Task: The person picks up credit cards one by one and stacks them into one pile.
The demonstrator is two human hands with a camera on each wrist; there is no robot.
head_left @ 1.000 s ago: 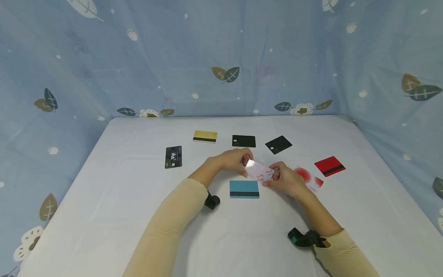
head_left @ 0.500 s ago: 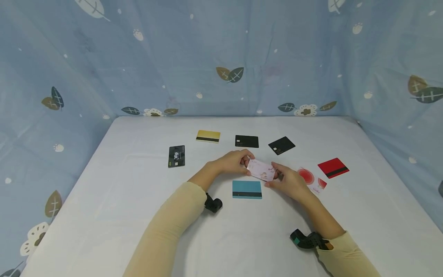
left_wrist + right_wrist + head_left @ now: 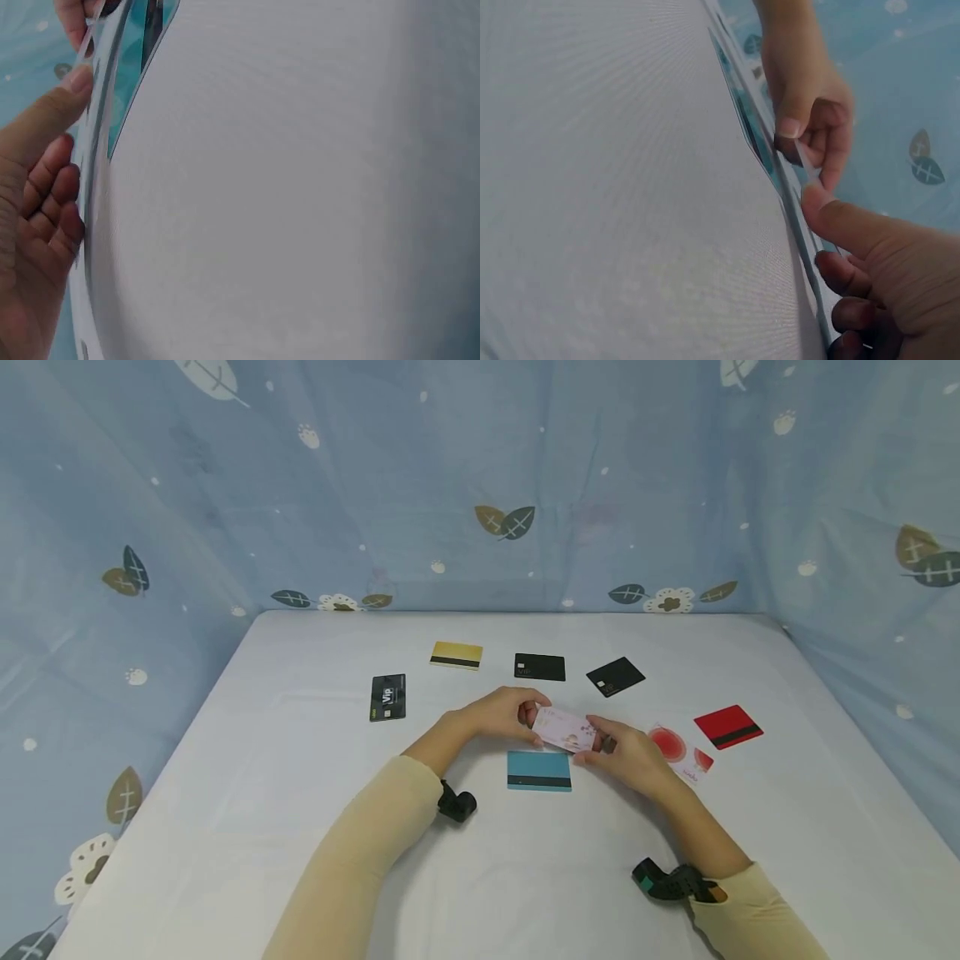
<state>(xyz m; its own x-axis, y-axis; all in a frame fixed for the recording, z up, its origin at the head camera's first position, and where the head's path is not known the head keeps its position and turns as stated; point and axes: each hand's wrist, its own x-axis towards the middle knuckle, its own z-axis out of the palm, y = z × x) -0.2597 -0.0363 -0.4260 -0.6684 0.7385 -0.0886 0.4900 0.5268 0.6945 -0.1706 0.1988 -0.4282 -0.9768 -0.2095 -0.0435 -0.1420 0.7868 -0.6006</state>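
Note:
A pink card (image 3: 565, 729) with a floral print is held between both hands above the middle of the table. My left hand (image 3: 504, 714) pinches its left end between thumb and fingers. At the other end, my right hand (image 3: 626, 758) grips the card the same way. In the right wrist view the card shows edge-on as a thin strip (image 3: 807, 161) between the two thumbs. Just below the hands in the head view lies a blue card (image 3: 538, 771) with a dark stripe. Beside the right hand is a white card with red circles (image 3: 667, 745), partly covered by that hand.
Around the hands on the white table (image 3: 225, 810) lie a gold card (image 3: 456, 655), two black cards (image 3: 539, 667) (image 3: 615, 677), a dark Vip card (image 3: 387, 697) and a red card (image 3: 728, 727). Blue patterned cloth (image 3: 375, 485) hangs behind and along both sides.
The head view has shifted slightly, so the table's things appear further right. Both hands keep hold of the pink card, which has tilted a little and lost its bright glare.

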